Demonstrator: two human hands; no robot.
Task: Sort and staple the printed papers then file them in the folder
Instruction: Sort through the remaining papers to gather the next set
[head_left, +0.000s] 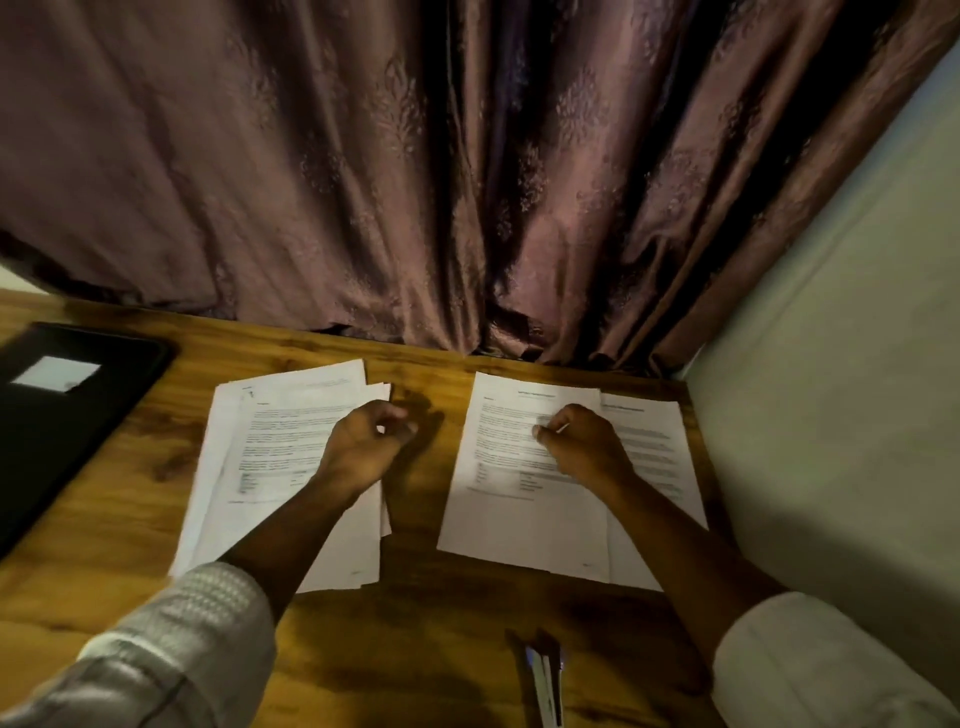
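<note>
Two piles of printed papers lie on the wooden table. The left pile (270, 467) is loosely fanned. My left hand (363, 449) hovers over its right edge, fingers curled and thumb near the fingertips, with nothing visibly held. The right pile (498, 499) has one sheet on top and another sheet (649, 447) showing beneath on its right. My right hand (582, 441) rests on that top sheet, closed, with a thin pale stick (563, 427) poking out between thumb and finger. A black folder (67, 431) with a white label lies at the far left.
A dark narrow object (543, 680) with pale parts lies blurred near the table's front edge; I cannot tell what it is. A purple curtain (467, 182) hangs along the table's back edge. A pale wall (831, 415) bounds the right side.
</note>
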